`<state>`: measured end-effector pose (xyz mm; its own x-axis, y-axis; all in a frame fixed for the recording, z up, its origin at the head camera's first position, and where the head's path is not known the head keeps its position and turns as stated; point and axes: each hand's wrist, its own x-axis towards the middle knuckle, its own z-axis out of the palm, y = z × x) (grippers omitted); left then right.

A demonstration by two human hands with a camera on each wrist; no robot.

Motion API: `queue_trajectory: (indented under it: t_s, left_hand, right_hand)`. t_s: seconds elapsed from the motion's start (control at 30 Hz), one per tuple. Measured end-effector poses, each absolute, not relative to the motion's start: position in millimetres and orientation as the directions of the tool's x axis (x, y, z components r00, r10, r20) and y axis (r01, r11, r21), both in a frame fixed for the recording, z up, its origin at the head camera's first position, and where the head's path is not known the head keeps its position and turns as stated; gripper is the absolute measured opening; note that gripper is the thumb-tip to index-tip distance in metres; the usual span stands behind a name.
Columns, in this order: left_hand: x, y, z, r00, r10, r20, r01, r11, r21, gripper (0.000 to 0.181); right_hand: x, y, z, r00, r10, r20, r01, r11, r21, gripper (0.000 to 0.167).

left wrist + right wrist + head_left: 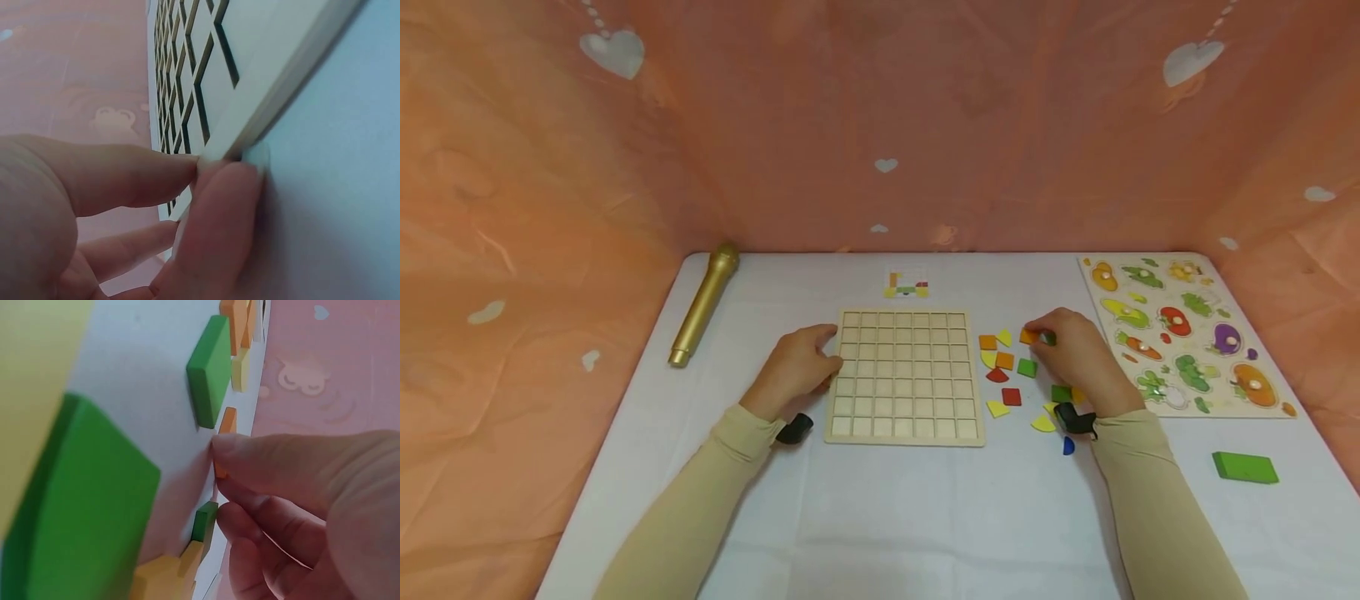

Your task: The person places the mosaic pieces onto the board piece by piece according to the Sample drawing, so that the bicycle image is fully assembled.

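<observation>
A pale wooden grid board lies flat on the table between the hands. At its left edge, my left hand holds the rim with thumb and fingertips. My right hand pinches an orange square tile at the tabletop, to the right of the board. A green tile sits close by that hand's lower fingers, and another green square lies to its left. Scattered around are orange, yellow and red tiles, including a red square, a yellow quarter-circle and a blue half-circle.
Behind the board lies a small pattern card. A gold microphone rests at the far left. On the right are a vegetable puzzle board and a green block. Pink patterned cloth hangs around the table.
</observation>
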<state>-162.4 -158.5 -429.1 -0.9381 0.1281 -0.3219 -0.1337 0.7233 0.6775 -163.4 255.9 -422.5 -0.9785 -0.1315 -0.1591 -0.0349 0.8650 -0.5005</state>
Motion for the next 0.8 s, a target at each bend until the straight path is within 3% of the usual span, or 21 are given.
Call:
queue_trajectory:
  t_s: [0.47, 0.8]
  left_hand:
    - [-164.9, -158.2, -429.2, -0.931, 0.140, -0.336, -0.164, 0.664, 0.730, 0.068]
    - [-166.0, -154.0, -428.2, -0.908, 0.191, -0.374, -0.190, 0.608, 0.771, 0.074]
  right_hand:
    - [-163.9, 243.0, -410.0, -0.974, -0.167, -0.150, -0.066, 0.853, -0.518, 0.033]
    - [-175.7, 177.6, -406.3, -0.941, -0.327, -0.083, -0.220, 0.780, -0.585, 0.028]
